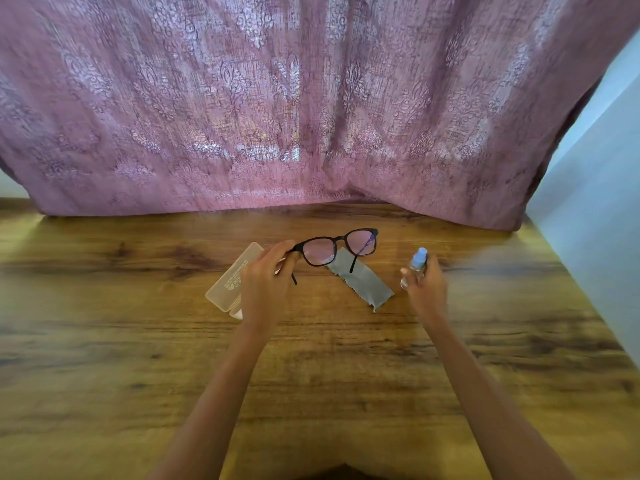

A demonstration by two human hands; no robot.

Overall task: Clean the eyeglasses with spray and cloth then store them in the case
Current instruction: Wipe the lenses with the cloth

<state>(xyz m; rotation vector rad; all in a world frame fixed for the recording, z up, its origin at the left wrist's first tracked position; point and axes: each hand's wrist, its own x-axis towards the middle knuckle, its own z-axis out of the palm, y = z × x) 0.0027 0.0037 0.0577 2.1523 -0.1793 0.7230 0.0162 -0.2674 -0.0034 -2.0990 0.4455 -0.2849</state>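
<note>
Curled left grip (266, 273), curled right grip (425, 285)

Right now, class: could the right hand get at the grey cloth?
Likely yes: the cloth lies just beside the right hand, its near end bare, with nothing between them. But that hand grips the spray bottle, so it should probably put that down first.

Case (234, 277) left, cloth (361, 278) centre, both on table (138, 341).

Unfolded black-framed eyeglasses (337, 247) are hanging above a grey cloth strip (363, 284) lying on the wooden table (138, 341), between a translucent plastic case (230, 280) and a blue-capped spray bottle (417, 263).
</note>
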